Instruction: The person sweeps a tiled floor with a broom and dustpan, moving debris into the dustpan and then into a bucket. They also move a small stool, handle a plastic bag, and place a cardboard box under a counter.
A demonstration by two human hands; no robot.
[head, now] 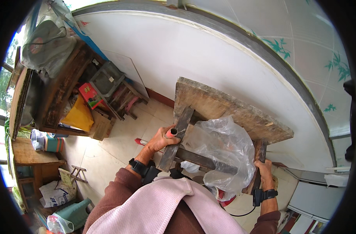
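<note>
A worn wooden stool or small table (221,103) is tipped so that its underside and dark legs face me, near the white wall. My left hand (163,139) grips the left leg (178,140), together with a pink-red tube with a dark open end (171,133). On the right side, my right hand (264,169) is closed round the other leg (259,152). A clear plastic bag (224,143) hangs over the legs and crossbars between my hands. Parts of both hands' fingers are hidden.
Left stands an old wooden cabinet (61,96) beside a stacked grey stool (107,79), a red box (90,95) and a yellow bag (78,115). A small folding stool (66,177) and a teal container (75,213) lie lower left. A white cabinet (315,199) is at lower right.
</note>
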